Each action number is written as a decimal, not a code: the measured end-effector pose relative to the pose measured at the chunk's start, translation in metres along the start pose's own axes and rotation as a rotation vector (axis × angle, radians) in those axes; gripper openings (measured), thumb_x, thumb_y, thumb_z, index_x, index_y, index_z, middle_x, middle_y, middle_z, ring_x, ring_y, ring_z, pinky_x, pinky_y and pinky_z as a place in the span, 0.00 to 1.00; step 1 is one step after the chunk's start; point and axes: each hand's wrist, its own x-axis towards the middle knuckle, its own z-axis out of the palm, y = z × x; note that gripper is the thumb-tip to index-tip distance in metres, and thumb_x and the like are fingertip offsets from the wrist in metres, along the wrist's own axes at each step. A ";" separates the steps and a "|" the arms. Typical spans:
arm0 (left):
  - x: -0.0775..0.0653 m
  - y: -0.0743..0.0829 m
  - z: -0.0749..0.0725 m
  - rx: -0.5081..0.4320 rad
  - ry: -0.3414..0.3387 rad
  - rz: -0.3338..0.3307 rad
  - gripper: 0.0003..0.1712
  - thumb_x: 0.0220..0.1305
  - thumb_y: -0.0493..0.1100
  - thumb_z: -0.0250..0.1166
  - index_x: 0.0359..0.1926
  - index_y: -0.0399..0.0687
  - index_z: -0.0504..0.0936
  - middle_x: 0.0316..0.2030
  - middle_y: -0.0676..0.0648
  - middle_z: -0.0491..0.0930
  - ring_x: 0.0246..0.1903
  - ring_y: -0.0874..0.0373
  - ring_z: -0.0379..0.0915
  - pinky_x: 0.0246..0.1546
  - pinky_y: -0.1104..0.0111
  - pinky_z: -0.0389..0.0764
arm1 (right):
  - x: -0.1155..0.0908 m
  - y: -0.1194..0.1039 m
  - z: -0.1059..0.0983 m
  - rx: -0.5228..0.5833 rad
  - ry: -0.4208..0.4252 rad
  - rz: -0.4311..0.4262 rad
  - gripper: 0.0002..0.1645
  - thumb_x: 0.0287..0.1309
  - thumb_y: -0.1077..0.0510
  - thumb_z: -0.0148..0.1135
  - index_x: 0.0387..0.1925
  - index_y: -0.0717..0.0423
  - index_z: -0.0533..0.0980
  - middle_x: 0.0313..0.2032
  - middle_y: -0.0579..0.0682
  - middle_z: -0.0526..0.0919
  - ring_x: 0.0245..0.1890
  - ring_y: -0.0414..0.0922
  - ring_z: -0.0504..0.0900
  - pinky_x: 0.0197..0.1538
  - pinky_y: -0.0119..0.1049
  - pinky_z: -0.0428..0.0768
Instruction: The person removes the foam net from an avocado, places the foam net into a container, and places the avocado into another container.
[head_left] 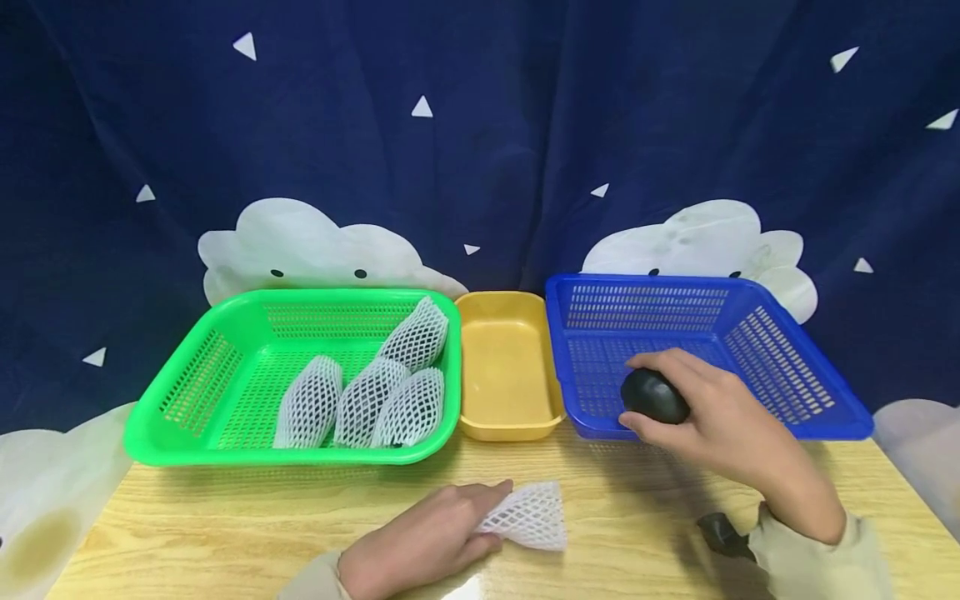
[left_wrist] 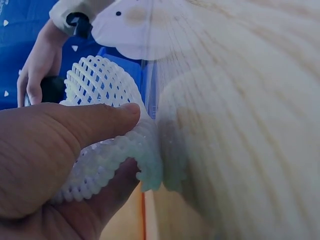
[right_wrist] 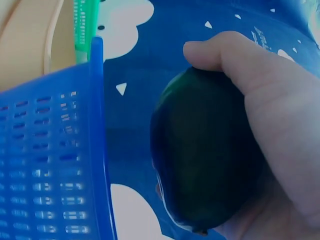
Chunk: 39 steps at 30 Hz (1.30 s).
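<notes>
- Fruit, bare, dark, one [head_left: 654, 395]: gripped by the right hand [head_left: 712, 421], above the near left part of the blue basket [head_left: 652, 281] in the head view; height over its floor cannot be told.
- Right hand: thumb and fingers curled round the fruit; stem end uncovered in the right wrist view.
- Net, loose, white, one [head_left: 534, 518]: pinched between thumb and fingers of the left hand [head_left: 431, 533], low at the table [head_left: 225, 529], mouth spread.
- Step, as judged: placing the bare fruit in the blue basket. Best done by bringing it well inside the rim, lowering it until the floor bears its weight, then loosening the fingers; a drop could bruise it.
- Care, as judged: a light, even grip suits the smooth skin; the wrist should clear the near rim. The net needs only a soft pinch, as it will likely crush or tear easily.
- Fruits in nets, four [head_left: 309, 404]: in the green basket [head_left: 285, 457], bunched toward its right side; dark skin shows through the mesh.
- Baskets, two: one green, one blue.
- Tray, yellow, one [head_left: 504, 367]: between the baskets.
- Curtain, dark blue, one [head_left: 480, 158]: behind all.
</notes>
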 end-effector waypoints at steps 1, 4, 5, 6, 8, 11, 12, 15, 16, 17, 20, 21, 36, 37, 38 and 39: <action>0.000 0.000 0.000 0.001 0.000 0.001 0.32 0.68 0.49 0.59 0.67 0.37 0.67 0.56 0.46 0.81 0.56 0.59 0.79 0.56 0.69 0.81 | 0.000 0.002 0.000 -0.006 0.005 0.004 0.34 0.40 0.46 0.79 0.51 0.41 0.76 0.44 0.37 0.81 0.39 0.34 0.79 0.37 0.36 0.81; 0.001 0.000 -0.001 0.002 0.001 0.001 0.32 0.68 0.49 0.59 0.67 0.37 0.68 0.57 0.46 0.81 0.56 0.59 0.79 0.56 0.69 0.81 | 0.000 0.009 0.001 -0.022 0.022 0.015 0.34 0.38 0.46 0.79 0.51 0.43 0.76 0.45 0.39 0.82 0.39 0.36 0.80 0.38 0.37 0.81; 0.001 0.000 -0.001 0.000 0.000 0.001 0.32 0.68 0.49 0.59 0.67 0.37 0.68 0.57 0.46 0.81 0.56 0.59 0.79 0.56 0.69 0.81 | 0.000 0.011 0.001 -0.026 0.028 0.016 0.34 0.38 0.46 0.80 0.51 0.44 0.76 0.44 0.40 0.83 0.39 0.36 0.80 0.38 0.38 0.81; 0.001 0.000 -0.001 0.000 0.001 0.002 0.32 0.68 0.49 0.59 0.67 0.37 0.68 0.56 0.46 0.81 0.56 0.59 0.79 0.56 0.69 0.81 | 0.001 0.014 0.002 -0.028 0.033 0.018 0.35 0.38 0.46 0.80 0.51 0.45 0.77 0.44 0.40 0.83 0.38 0.37 0.80 0.37 0.38 0.81; 0.001 0.000 -0.002 -0.010 0.001 0.002 0.31 0.68 0.49 0.59 0.67 0.38 0.69 0.56 0.46 0.82 0.56 0.59 0.79 0.56 0.69 0.81 | 0.002 0.018 0.003 -0.029 0.037 0.024 0.35 0.37 0.46 0.80 0.50 0.46 0.77 0.42 0.41 0.83 0.37 0.37 0.79 0.35 0.38 0.81; 0.002 0.000 -0.003 -0.034 0.003 0.001 0.31 0.68 0.49 0.59 0.67 0.38 0.69 0.57 0.46 0.81 0.57 0.59 0.79 0.57 0.68 0.80 | 0.003 0.025 0.005 -0.013 0.021 0.059 0.34 0.39 0.45 0.79 0.51 0.46 0.76 0.41 0.42 0.83 0.35 0.39 0.79 0.33 0.36 0.80; 0.002 0.000 -0.004 -0.039 0.004 0.001 0.31 0.68 0.49 0.59 0.67 0.38 0.69 0.57 0.46 0.81 0.57 0.59 0.79 0.58 0.68 0.80 | 0.004 0.027 0.006 -0.005 0.010 0.081 0.34 0.40 0.44 0.79 0.51 0.46 0.76 0.42 0.43 0.83 0.36 0.39 0.79 0.33 0.36 0.80; 0.002 -0.001 -0.004 -0.052 0.004 0.005 0.31 0.68 0.50 0.59 0.67 0.38 0.69 0.58 0.46 0.80 0.57 0.58 0.79 0.58 0.68 0.80 | 0.005 0.035 0.008 0.015 -0.027 0.152 0.33 0.44 0.41 0.76 0.51 0.44 0.76 0.43 0.45 0.83 0.37 0.42 0.80 0.33 0.35 0.79; 0.002 -0.001 -0.004 -0.052 0.003 0.008 0.31 0.68 0.50 0.58 0.67 0.38 0.69 0.58 0.46 0.80 0.57 0.58 0.79 0.58 0.68 0.80 | 0.005 0.037 0.008 0.018 -0.037 0.173 0.32 0.45 0.41 0.75 0.52 0.44 0.76 0.44 0.46 0.84 0.38 0.44 0.81 0.33 0.36 0.79; 0.002 -0.001 -0.004 -0.051 0.000 0.008 0.31 0.68 0.50 0.58 0.67 0.38 0.69 0.58 0.46 0.80 0.57 0.58 0.78 0.58 0.68 0.80 | 0.005 0.039 0.009 0.019 -0.046 0.193 0.32 0.45 0.40 0.75 0.52 0.44 0.76 0.45 0.47 0.84 0.39 0.45 0.81 0.34 0.37 0.79; 0.001 -0.002 -0.004 -0.053 -0.009 0.004 0.31 0.69 0.51 0.58 0.67 0.39 0.68 0.58 0.46 0.80 0.58 0.58 0.78 0.58 0.68 0.80 | 0.004 0.046 0.012 0.010 -0.060 0.220 0.33 0.46 0.38 0.74 0.52 0.45 0.75 0.46 0.50 0.84 0.41 0.48 0.82 0.35 0.41 0.79; 0.001 -0.002 -0.004 -0.053 -0.012 0.000 0.32 0.69 0.51 0.57 0.67 0.39 0.68 0.58 0.46 0.80 0.58 0.59 0.78 0.59 0.68 0.80 | 0.004 0.048 0.013 0.009 -0.062 0.225 0.33 0.46 0.38 0.74 0.52 0.46 0.75 0.47 0.51 0.84 0.41 0.49 0.82 0.36 0.42 0.79; 0.002 -0.003 -0.008 -0.047 -0.014 0.020 0.33 0.68 0.53 0.58 0.68 0.40 0.68 0.59 0.46 0.80 0.58 0.59 0.78 0.59 0.68 0.79 | 0.002 0.071 0.024 0.000 -0.106 0.265 0.37 0.46 0.36 0.72 0.53 0.50 0.76 0.48 0.57 0.84 0.44 0.54 0.82 0.39 0.49 0.80; 0.002 -0.003 -0.008 -0.048 -0.011 0.021 0.33 0.68 0.53 0.58 0.68 0.41 0.68 0.59 0.46 0.80 0.58 0.59 0.78 0.59 0.68 0.79 | 0.002 0.072 0.025 -0.006 -0.108 0.266 0.37 0.46 0.36 0.72 0.53 0.50 0.76 0.48 0.57 0.84 0.44 0.54 0.82 0.40 0.49 0.80; 0.002 -0.003 -0.008 -0.050 -0.010 0.019 0.33 0.68 0.53 0.58 0.68 0.41 0.68 0.58 0.47 0.80 0.58 0.59 0.78 0.59 0.68 0.79 | 0.002 0.073 0.025 -0.011 -0.110 0.268 0.37 0.46 0.36 0.72 0.53 0.51 0.76 0.47 0.57 0.84 0.44 0.54 0.82 0.40 0.50 0.79; 0.002 -0.003 -0.008 -0.049 -0.006 0.018 0.32 0.68 0.53 0.59 0.68 0.41 0.68 0.58 0.47 0.80 0.58 0.59 0.78 0.59 0.68 0.79 | 0.002 0.075 0.026 -0.017 -0.113 0.270 0.37 0.46 0.36 0.72 0.53 0.51 0.76 0.47 0.57 0.84 0.44 0.54 0.82 0.40 0.50 0.79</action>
